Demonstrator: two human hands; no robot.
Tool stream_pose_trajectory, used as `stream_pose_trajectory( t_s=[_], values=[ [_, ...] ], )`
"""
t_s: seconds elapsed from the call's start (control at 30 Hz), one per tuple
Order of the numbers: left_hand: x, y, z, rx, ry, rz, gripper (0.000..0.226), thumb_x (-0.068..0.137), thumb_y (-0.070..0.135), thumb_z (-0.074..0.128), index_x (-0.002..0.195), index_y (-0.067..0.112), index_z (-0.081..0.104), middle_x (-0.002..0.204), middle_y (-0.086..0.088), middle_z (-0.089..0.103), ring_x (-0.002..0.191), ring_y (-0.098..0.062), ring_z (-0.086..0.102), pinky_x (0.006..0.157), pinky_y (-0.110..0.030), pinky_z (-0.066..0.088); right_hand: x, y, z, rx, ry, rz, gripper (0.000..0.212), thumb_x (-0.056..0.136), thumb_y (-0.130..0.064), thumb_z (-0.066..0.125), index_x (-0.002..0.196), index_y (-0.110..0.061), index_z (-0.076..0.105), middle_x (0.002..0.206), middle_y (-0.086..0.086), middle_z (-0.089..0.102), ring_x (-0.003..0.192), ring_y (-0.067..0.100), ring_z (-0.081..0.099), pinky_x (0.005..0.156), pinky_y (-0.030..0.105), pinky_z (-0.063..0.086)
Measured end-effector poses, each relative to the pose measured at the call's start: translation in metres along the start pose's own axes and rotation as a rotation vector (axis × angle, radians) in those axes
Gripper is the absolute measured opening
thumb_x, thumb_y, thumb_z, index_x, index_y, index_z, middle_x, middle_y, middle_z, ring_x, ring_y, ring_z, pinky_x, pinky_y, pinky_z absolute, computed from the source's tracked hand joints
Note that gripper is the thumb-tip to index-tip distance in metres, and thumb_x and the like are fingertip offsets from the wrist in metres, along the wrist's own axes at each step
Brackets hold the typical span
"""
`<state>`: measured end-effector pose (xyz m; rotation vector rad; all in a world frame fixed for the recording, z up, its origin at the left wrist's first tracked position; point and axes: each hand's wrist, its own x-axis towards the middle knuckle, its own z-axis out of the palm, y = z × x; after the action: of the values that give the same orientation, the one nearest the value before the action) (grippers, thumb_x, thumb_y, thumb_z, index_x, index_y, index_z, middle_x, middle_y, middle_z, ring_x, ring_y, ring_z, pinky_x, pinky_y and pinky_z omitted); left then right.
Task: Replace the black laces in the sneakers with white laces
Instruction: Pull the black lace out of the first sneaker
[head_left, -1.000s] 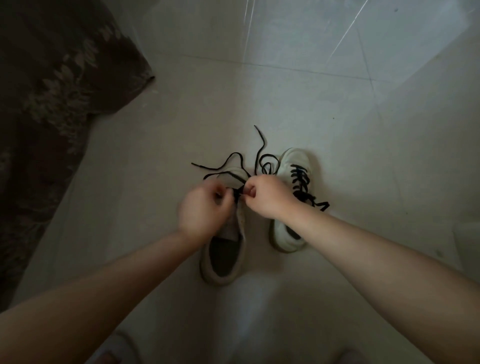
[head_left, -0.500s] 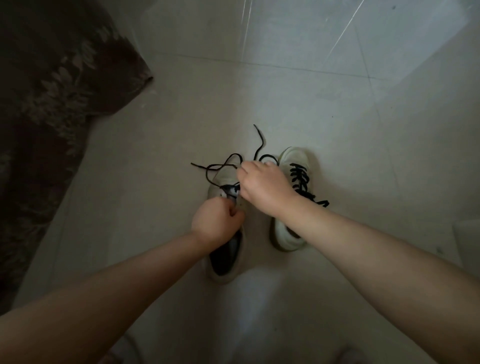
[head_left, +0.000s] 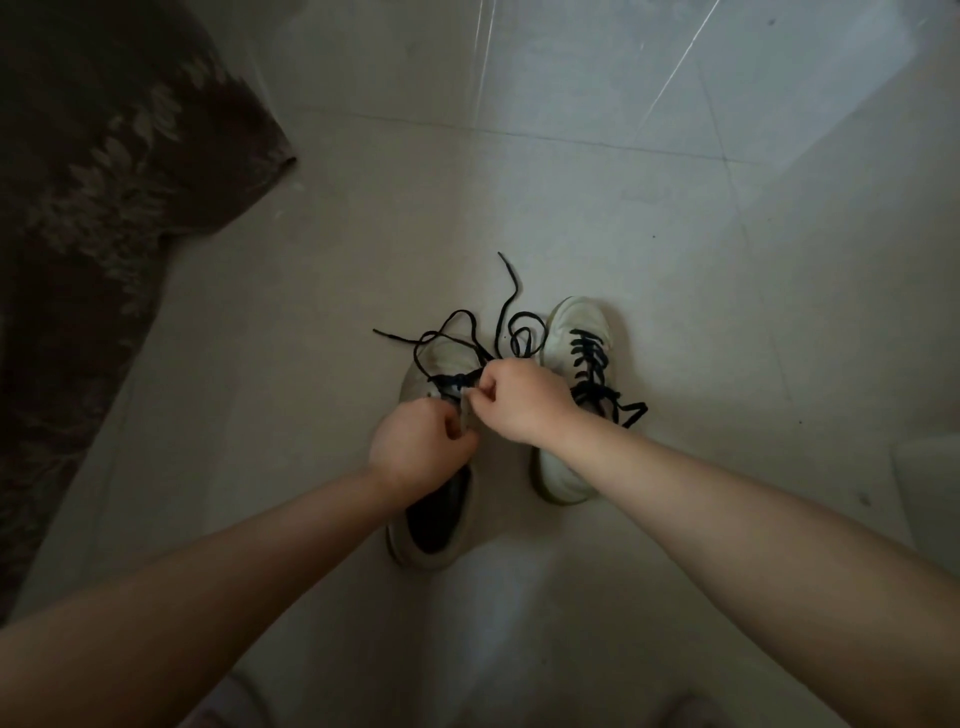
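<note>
— Down on the pale tiled floor (head_left: 675, 208), what is changing?

— Compared with half a second ago, the right hand (head_left: 524, 402) is sitting nearer the person, its fingers pinching the loosened black lace (head_left: 470, 319) just past the tongue of the worn white left-side sneaker (head_left: 436, 556). The left hand (head_left: 415, 452) is gripping that tongue, keeping much the same place.

— And the lace itself?

— Its free loops are lying looser across the toe, so it is probably working out of the lower eyelets.

— The other shoe?

— The white right-side sneaker (head_left: 566, 478), just beside, is still carrying its black lacing (head_left: 592, 364) fully threaded. No white laces are showing, so the task is looking early. A dark patterned rug (head_left: 93, 182) is lying well apart.
</note>
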<state>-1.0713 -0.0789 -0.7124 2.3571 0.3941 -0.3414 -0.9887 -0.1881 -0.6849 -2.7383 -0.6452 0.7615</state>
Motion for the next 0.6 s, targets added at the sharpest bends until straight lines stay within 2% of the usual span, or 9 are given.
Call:
stream_pose_trajectory(
  t_s=[0.07,0.13,0.2,0.27,0.3,0.4,0.5,0.6],
  values=[
    [0.0,0.0,0.0,-0.016,-0.001,0.003,0.038,0.079,0.027,0.061,0.051,0.015,0.039,0.052,-0.002,0.044,0.057,-0.025,0.052,0.049,-0.028,0.03,-0.001,-0.001,0.001,-0.031,-0.017,-0.047,0.027,0.093,-0.031,0.047,0.072,-0.016,0.053,0.077,0.001,0.057,0.076,0.024,0.056,0.064,0.029,0.042],
    [0.0,0.001,0.0,-0.039,-0.004,-0.003,0.038,0.078,0.024,0.061,0.049,0.016,0.037,0.049,-0.001,0.041,0.053,-0.023,0.047,0.049,-0.029,0.03,0.0,-0.002,0.0,-0.165,0.041,-0.155,0.023,0.091,-0.028,0.048,0.071,-0.019,0.051,0.082,0.0,0.055,0.08,0.023,0.054,0.069,0.03,0.036],
    [-0.001,0.003,-0.002,-0.05,0.013,-0.03,0.039,0.078,0.022,0.061,0.048,0.016,0.036,0.048,0.0,0.04,0.053,-0.021,0.044,0.05,-0.029,0.029,0.008,0.003,-0.007,-0.434,0.241,-0.333,0.011,0.079,-0.023,0.061,0.076,-0.013,0.062,0.081,0.004,0.06,0.079,0.025,0.058,0.072,0.033,0.038],
    [-0.002,0.005,-0.002,-0.067,0.024,-0.037,0.042,0.079,0.021,0.062,0.047,0.016,0.035,0.047,0.001,0.038,0.053,-0.02,0.043,0.051,-0.029,0.03,0.013,0.006,-0.018,-0.517,0.401,-0.364,0.012,0.061,-0.019,0.071,0.065,-0.009,0.064,0.067,0.004,0.06,0.065,0.024,0.059,0.064,0.031,0.04],
    [-0.002,0.005,-0.002,-0.078,0.026,-0.031,0.043,0.079,0.021,0.062,0.047,0.015,0.034,0.046,0.001,0.037,0.051,-0.02,0.042,0.052,-0.03,0.031,0.015,0.008,-0.02,-0.512,0.417,-0.352,0.012,0.062,-0.019,0.07,0.065,-0.009,0.063,0.066,0.004,0.06,0.065,0.025,0.059,0.064,0.031,0.04],
    [-0.001,0.003,0.0,-0.086,0.018,-0.006,0.045,0.082,0.021,0.061,0.047,0.016,0.034,0.045,0.001,0.037,0.045,-0.014,0.037,0.052,-0.03,0.032,0.007,0.006,-0.014,-0.32,0.217,-0.2,0.019,0.087,-0.03,0.051,0.081,-0.014,0.06,0.083,0.004,0.06,0.085,0.025,0.059,0.072,0.033,0.037],
    [0.0,0.001,0.001,-0.09,0.011,0.007,0.042,0.083,0.021,0.06,0.048,0.018,0.037,0.046,0.002,0.039,0.044,-0.013,0.039,0.051,-0.03,0.035,0.004,0.007,-0.002,-0.123,0.035,-0.017,0.035,0.094,-0.046,0.043,0.073,-0.019,0.05,0.074,-0.001,0.055,0.077,0.021,0.056,0.066,0.03,0.039],
    [0.002,0.002,0.001,-0.072,-0.008,0.015,0.041,0.083,0.022,0.059,0.048,0.018,0.038,0.047,0.001,0.039,0.046,-0.016,0.04,0.05,-0.032,0.038,0.0,0.007,0.009,-0.01,0.043,0.011,0.03,0.097,-0.032,0.042,0.072,-0.016,0.046,0.079,0.003,0.054,0.085,0.027,0.059,0.065,0.03,0.037]
  ],
)
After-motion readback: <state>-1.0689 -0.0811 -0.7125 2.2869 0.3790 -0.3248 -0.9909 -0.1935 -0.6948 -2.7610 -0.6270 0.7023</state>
